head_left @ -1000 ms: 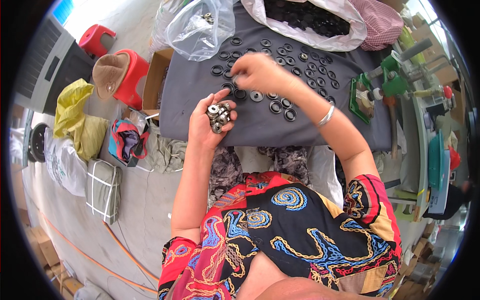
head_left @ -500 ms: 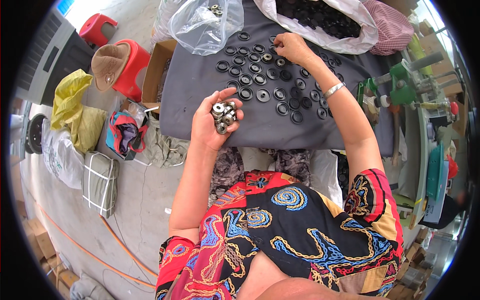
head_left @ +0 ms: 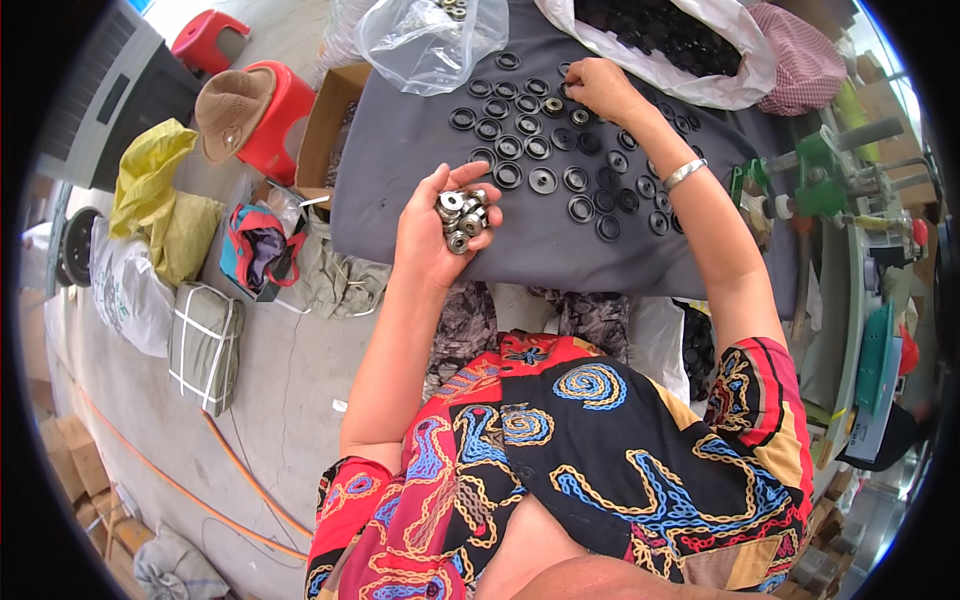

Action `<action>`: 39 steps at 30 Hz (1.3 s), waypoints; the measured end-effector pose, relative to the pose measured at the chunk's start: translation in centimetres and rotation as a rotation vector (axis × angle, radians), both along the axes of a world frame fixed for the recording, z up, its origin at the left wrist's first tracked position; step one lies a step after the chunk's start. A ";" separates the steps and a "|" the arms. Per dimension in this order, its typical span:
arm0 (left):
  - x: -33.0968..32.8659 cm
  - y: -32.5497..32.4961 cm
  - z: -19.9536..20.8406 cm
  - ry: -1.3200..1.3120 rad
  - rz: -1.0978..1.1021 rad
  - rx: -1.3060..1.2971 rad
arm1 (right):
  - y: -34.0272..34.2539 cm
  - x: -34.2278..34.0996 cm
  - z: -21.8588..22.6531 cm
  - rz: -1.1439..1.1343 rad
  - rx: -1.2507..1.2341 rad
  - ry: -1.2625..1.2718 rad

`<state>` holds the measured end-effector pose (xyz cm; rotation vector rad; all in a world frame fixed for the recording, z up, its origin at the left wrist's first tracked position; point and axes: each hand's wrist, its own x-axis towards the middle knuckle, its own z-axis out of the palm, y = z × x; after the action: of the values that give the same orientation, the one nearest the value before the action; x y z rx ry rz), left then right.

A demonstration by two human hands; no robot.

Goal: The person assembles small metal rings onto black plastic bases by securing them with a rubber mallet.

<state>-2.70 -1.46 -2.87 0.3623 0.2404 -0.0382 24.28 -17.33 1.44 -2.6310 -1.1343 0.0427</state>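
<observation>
My left hand (head_left: 422, 232) is cupped palm up over the near left of the cloth-covered table, its fingers curled round several small shiny metal bearings (head_left: 460, 215). At the far side my right hand (head_left: 604, 90) reaches down among black round rings (head_left: 508, 147), its fingertips pinched together at one of them. What lies between those fingertips is hidden. Many such rings lie flat in loose rows across the cloth. A metal bearing (head_left: 552, 106) sits in one ring just nearer than my right hand, and another bearing (head_left: 579, 116) sits in a ring beside it.
A clear plastic bag (head_left: 425, 50) with metal bearings stands at the far left of the grey-covered table (head_left: 390, 150). A white sack (head_left: 745, 85) of black parts lies at the far edge. To the right is a green machine (head_left: 815, 175); an open cardboard box (head_left: 325, 125) stands left.
The whole view has shifted a little, so the table appears slightly farther right and up. My right hand stays at the far rings, and my left hand still holds the bearings.
</observation>
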 end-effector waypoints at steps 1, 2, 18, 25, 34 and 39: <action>0.2 0.0 0.3 -0.008 -0.017 -0.006 | -0.3 0.0 0.6 -0.019 -0.019 -0.002; 0.9 -0.5 0.4 -0.004 -0.033 -0.005 | -1.1 -0.2 1.2 0.009 -0.124 -0.181; 3.0 -0.2 -3.2 -0.050 0.081 0.256 | 10.4 -22.2 -0.4 -0.199 -0.417 0.030; 1.9 1.9 -8.2 -0.196 0.068 0.423 | 7.1 -21.3 0.2 0.311 0.284 0.117; 1.0 -0.2 -2.1 0.054 0.076 0.118 | 4.6 -18.9 3.1 0.265 0.217 0.551; 0.6 -0.1 -0.8 0.019 0.019 0.065 | 4.4 -15.7 3.0 0.281 0.411 0.574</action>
<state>-2.06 -1.59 -3.69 0.4244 0.2638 -0.0150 8.54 -12.89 4.47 -1.9041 -1.1372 0.5241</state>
